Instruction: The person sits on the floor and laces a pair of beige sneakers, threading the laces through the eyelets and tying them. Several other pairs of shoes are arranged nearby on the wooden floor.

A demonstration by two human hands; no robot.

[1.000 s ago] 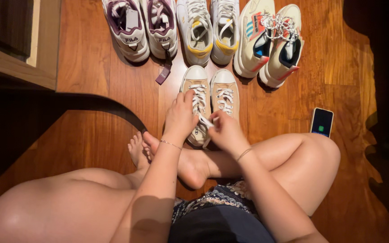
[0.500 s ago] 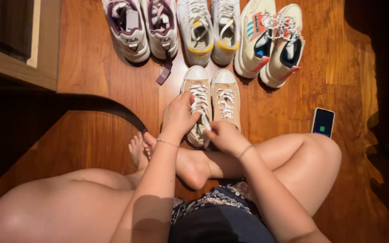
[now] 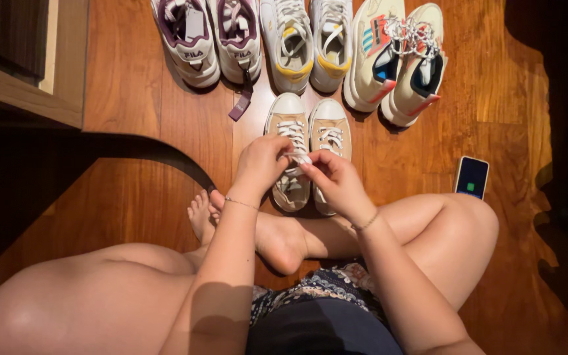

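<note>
Lacing looks partly done: your left hand [image 3: 261,164] and right hand [image 3: 333,181] pinch the white lace [image 3: 297,156] of the tan canvas sneaker [image 3: 288,151], its upper eyelets apparently unfinished.

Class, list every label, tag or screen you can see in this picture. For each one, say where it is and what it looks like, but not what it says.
Phone: flat on the wooden floor, right of the tan sneakers; upright rectangle, dark screen with a small green patch, pale edge.
Hang tag: on the floor below the white-and-purple sneakers, hanging from a dark strap; small purple rectangle.
Card tag: tucked in the left purple sneaker's opening; small grey-white rectangle.
</note>
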